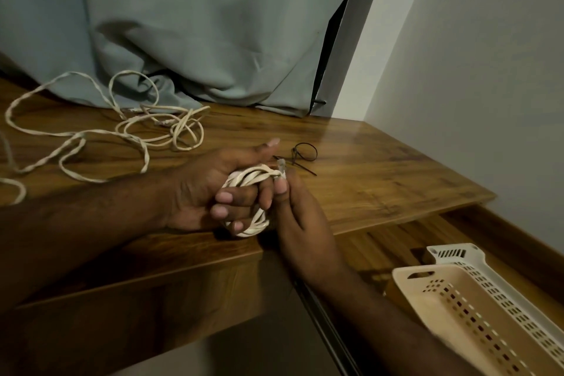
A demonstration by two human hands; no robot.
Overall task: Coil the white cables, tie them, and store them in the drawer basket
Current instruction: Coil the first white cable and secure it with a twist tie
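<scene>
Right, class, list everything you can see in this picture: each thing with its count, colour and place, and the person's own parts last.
Coiled white braided cable: one, white, in the left hand.
Loose white braided cable: one tangle, white, tabletop left.
Black plastic cable ties: looped, count unclear, black, tabletop beyond the hands.
Perforated plastic baskets: two nested, beige inside white, open drawer, lower right.
Wooden table: one, brown.
Grey-green curtain: one, behind the table.
Left hand: grips the coil.
Right hand: pinches the cable's plug end.

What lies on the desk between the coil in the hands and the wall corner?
In the head view, black zip ties lie on the desk just beyond the coiled cable; past them the wood is bare.
</scene>
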